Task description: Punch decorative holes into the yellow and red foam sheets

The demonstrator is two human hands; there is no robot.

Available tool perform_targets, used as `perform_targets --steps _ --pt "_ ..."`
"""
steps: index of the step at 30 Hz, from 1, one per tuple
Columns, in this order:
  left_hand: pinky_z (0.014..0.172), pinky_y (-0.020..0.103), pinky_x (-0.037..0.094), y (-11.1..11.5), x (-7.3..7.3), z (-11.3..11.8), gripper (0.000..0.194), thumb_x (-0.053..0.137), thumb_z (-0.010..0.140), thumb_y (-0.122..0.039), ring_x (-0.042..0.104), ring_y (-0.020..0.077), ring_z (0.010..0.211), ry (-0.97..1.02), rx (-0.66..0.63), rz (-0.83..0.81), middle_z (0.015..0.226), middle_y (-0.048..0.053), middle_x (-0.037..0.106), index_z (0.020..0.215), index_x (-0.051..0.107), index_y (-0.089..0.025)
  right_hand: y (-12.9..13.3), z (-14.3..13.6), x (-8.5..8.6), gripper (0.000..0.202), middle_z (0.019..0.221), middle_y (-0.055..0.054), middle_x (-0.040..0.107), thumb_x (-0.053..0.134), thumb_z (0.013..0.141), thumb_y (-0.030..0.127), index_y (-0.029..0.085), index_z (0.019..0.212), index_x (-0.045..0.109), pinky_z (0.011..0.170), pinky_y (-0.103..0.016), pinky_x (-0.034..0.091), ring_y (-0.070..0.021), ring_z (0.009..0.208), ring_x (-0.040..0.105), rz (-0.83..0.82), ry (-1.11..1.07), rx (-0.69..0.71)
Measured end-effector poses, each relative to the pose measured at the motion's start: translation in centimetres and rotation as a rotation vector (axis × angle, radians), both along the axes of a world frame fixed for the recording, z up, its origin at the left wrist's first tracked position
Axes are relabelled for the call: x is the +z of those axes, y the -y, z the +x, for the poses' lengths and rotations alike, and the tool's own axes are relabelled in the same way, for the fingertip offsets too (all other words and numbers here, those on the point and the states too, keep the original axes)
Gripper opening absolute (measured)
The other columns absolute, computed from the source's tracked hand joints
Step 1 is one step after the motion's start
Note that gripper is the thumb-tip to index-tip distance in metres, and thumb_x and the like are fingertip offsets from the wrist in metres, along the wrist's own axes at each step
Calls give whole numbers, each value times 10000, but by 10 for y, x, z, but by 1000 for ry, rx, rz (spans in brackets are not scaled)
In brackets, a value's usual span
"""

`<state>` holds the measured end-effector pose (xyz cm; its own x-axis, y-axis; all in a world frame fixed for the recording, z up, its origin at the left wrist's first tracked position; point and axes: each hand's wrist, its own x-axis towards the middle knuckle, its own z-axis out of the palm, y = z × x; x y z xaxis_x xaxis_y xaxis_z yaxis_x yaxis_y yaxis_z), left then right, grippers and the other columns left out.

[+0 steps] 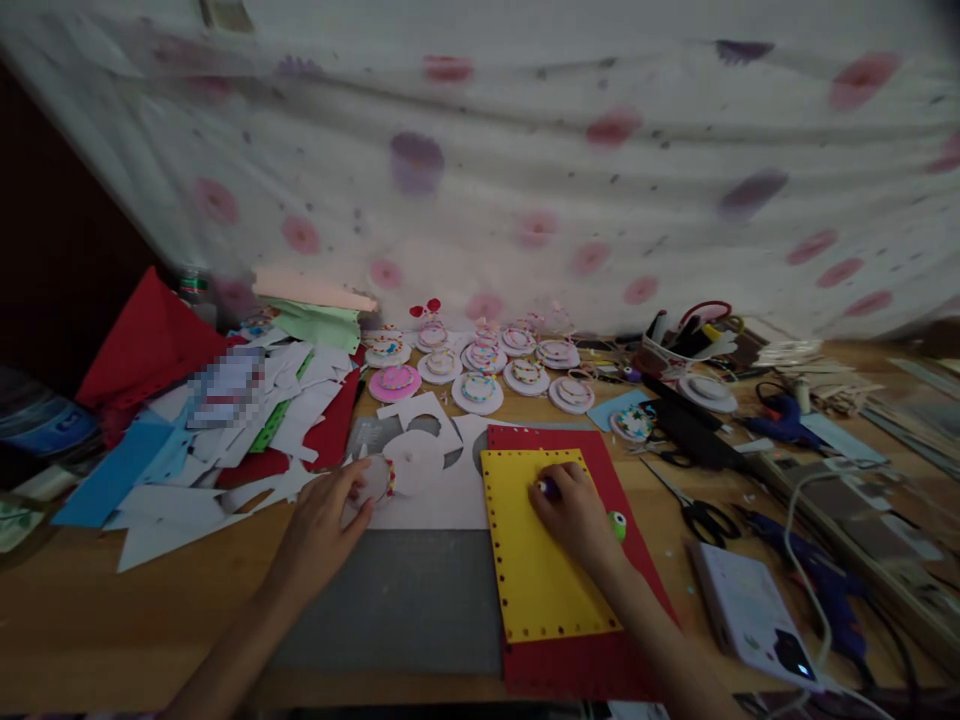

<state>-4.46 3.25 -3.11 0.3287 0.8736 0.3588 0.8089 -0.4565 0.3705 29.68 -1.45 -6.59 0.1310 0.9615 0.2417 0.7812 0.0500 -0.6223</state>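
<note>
Disc of white card with multicoloured edging [377, 484], probably light, bendable, best rim-held: left hand [328, 512] pinches it over white cut-out paper [446, 508]; right hand [574, 508] pinches 1 small dark-purple ball [549, 488] above a yellow hole-edged sheet [544, 575].

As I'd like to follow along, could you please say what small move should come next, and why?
Probably the left hand should bring the pale round piece edged with coloured beads onto the flat white disc: the hand is at the piece, the disc lies beside it, and multicoloured beaded rings farther back sit on wider round bases.
</note>
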Motion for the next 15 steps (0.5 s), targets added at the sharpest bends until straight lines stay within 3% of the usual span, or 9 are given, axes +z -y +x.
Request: perform_targets --steps 2,5,7,9,10,12,14,15 --pt "839 443 485 3 7 -7 336 508 857 -317 634 264 878 6 -8 17 910 52 679 1186 522 -251 10 4 7 153 909 -83 580 474 866 303 202 915 578 756 -354 503 -221 813 590 14 -72 18" --pt "939 520 426 13 20 -9 353 524 845 -330 583 316 1053 0 24 125 1118 92 641 1194 514 -276 36 25 21 202 893 -59 602 396 874 281 206 986 546 705 -300 495 -198 801 593 35 -301 -36" --pt "994 550 380 25 25 2 346 530 844 -328 527 335 1147 65 67 190 1222 101 583 1186 516 -285 54 45 28 203 832 -43 602 384 853 285 207 936 551 639 -284 474 -192 735 578 49 -387 -152" --pt "934 503 445 40 21 25 266 517 856 -321 582 301 1054 225 80 148 1118 84 617 1120 532 -295 68 61 31 199 743 -26 599 417 832 344 211 880 557 575 -282 446 -193 657 565 20 -312 -315" --pt "827 445 504 49 16 41 197 511 863 -334 630 265 911 327 84 69 998 62 643 1055 541 -303 72 67 30 225 689 -15 596 448 822 396 212 882 562 548 -285 433 -197 615 562 -23 -246 -388" --pt "589 341 522 65 1 78 173 496 869 -413 645 210 654 458 81 -268 814 26 657 998 526 -302 77 71 24 347 622 0 608 513 792 498 207 967 583 527 -294 427 -209 568 582 -137 -119 -440" --pt "504 325 476 76 -12 116 322 574 790 -486 637 214 572 419 72 -541 791 38 656 1024 502 -276 77 70 15 436 647 -9 649 536 784 544 204 1051 595 554 -301 443 -224 597 624 -206 -24 -375" --pt "531 330 470 79 -17 133 344 597 768 -475 663 248 660 382 68 -601 795 56 653 1022 501 -263 76 67 10 432 681 -20 667 529 797 542 205 1056 603 576 -302 450 -227 630 641 -212 12 -334"
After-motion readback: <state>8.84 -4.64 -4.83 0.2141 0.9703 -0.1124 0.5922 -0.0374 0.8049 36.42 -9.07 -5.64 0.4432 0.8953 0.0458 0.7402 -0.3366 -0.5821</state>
